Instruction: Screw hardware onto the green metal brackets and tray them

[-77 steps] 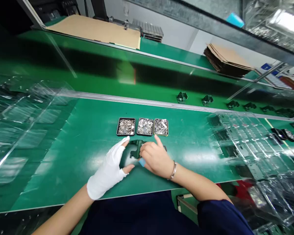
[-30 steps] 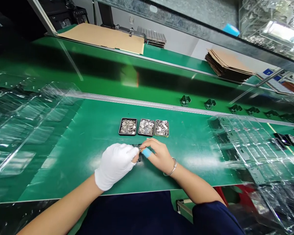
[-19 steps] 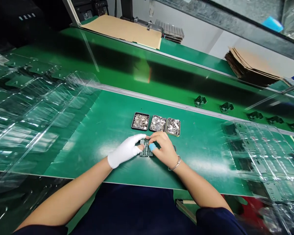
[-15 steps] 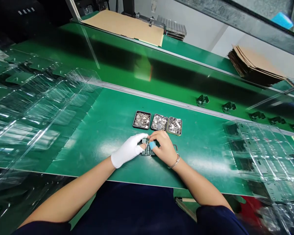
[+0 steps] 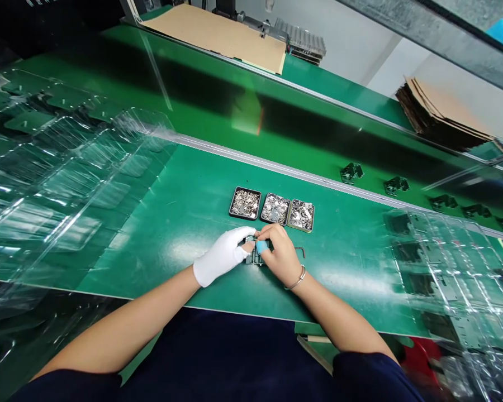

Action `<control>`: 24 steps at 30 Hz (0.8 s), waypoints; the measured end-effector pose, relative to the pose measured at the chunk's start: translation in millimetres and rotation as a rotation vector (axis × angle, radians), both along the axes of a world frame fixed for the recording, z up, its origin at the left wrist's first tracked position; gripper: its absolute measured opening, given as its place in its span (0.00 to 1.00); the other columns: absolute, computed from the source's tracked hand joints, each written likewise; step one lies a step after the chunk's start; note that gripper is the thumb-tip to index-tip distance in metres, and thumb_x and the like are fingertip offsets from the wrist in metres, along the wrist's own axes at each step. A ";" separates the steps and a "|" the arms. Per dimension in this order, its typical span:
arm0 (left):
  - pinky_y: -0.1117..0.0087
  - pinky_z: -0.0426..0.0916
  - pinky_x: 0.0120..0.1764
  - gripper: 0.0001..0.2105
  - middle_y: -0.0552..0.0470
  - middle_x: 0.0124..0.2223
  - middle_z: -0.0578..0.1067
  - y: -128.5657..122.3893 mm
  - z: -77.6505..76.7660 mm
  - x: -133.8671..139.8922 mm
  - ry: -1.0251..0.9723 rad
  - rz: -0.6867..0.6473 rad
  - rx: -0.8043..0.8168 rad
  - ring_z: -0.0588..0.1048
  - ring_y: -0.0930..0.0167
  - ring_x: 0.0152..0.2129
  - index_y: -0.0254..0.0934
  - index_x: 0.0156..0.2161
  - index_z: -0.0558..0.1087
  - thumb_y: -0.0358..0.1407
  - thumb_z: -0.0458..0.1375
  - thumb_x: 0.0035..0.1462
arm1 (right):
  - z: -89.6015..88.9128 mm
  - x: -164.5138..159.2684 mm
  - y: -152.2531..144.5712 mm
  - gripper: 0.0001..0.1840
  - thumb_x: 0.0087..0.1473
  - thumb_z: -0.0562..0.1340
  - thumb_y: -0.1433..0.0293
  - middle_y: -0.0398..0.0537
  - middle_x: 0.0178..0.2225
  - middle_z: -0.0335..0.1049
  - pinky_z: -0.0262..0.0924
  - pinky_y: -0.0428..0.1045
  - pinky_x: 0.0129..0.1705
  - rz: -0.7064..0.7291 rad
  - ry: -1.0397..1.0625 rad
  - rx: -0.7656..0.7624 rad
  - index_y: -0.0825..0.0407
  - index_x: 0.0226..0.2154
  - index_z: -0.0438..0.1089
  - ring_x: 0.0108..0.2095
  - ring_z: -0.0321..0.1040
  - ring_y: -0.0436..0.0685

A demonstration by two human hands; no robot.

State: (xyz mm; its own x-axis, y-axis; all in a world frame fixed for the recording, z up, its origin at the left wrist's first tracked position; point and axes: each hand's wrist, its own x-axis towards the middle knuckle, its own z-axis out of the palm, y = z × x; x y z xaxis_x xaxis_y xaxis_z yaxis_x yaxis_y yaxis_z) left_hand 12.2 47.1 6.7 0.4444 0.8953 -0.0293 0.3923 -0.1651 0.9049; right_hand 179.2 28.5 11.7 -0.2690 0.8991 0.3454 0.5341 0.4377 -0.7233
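In a white glove with bare fingertips, my left hand [image 5: 225,254] grips the left side of a small dark green part with ridges [image 5: 255,257]. My right hand [image 5: 280,254], with blue tape on the thumb and a bracelet at the wrist, has thumb and forefinger pinched at the top of that part; whether a small piece is between them is hidden. A hex key [image 5: 302,251] lies on the table just right of my right hand. Beyond my hands stand three small trays of tiny metal pieces, the left one [image 5: 245,203], the middle one [image 5: 274,209] and the right one [image 5: 301,215].
Clear plastic trays [image 5: 88,167] are stacked at the left. Others [image 5: 448,262] at the right hold dark parts. Behind a metal rail [image 5: 260,162], several dark parts [image 5: 352,172] sit on the green belt. Cardboard sheets [image 5: 444,114] are piled at the far right.
The whole view has shifted slightly. My hands stay at the green part, with almost the same grip.
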 end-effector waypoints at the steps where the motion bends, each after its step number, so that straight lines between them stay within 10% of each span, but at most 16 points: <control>1: 0.64 0.68 0.45 0.14 0.48 0.40 0.75 0.4 1.1 1.3 -0.017 0.004 -0.011 0.73 0.65 0.39 0.36 0.40 0.70 0.42 0.48 0.57 | -1.3 0.9 0.8 0.05 0.52 0.55 0.76 0.49 0.36 0.66 0.60 0.54 0.43 0.007 0.044 -0.034 0.50 0.32 0.63 0.40 0.64 0.56; 7: 0.65 0.69 0.41 0.09 0.51 0.39 0.73 -0.7 1.9 7.4 -0.036 0.090 -0.037 0.73 0.67 0.37 0.37 0.42 0.65 0.37 0.50 0.56 | -3.8 5.3 3.8 0.10 0.51 0.56 0.70 0.45 0.35 0.65 0.63 0.50 0.40 0.014 0.334 -0.376 0.50 0.39 0.62 0.35 0.66 0.53; 13: 0.55 0.63 0.52 0.14 0.42 0.47 0.71 -2.3 8.8 11.6 0.258 0.136 0.345 0.70 0.59 0.47 0.34 0.46 0.65 0.31 0.51 0.53 | -0.9 3.6 4.1 0.11 0.50 0.55 0.73 0.46 0.37 0.66 0.62 0.52 0.45 0.024 0.229 -0.316 0.50 0.39 0.63 0.38 0.65 0.54; 17: 0.59 0.66 0.51 0.16 0.43 0.48 0.72 1.4 17.0 -6.7 0.090 0.221 0.264 0.71 0.64 0.47 0.35 0.49 0.63 0.35 0.51 0.55 | -6.5 22.6 6.9 0.12 0.57 0.52 0.65 0.51 0.44 0.67 0.63 0.54 0.47 -0.034 0.412 -0.362 0.50 0.44 0.61 0.44 0.67 0.56; 24: 0.64 0.70 0.45 0.13 0.49 0.40 0.76 7.3 12.5 -46.0 0.024 0.318 0.087 0.76 0.66 0.39 0.37 0.41 0.67 0.44 0.51 0.56 | 2.8 24.2 -22.2 0.37 0.44 0.66 0.64 0.59 0.53 0.62 0.51 0.64 0.57 0.237 -0.157 -0.122 0.52 0.56 0.56 0.54 0.59 0.66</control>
State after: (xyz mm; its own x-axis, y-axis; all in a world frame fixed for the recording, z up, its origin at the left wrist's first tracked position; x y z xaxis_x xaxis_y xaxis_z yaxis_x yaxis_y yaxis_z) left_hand -33.8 54.4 19.2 0.1428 0.9887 0.0466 0.4574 -0.1076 0.8827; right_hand 203.4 6.3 14.4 -0.5176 0.8373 0.1763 0.5366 0.4781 -0.6953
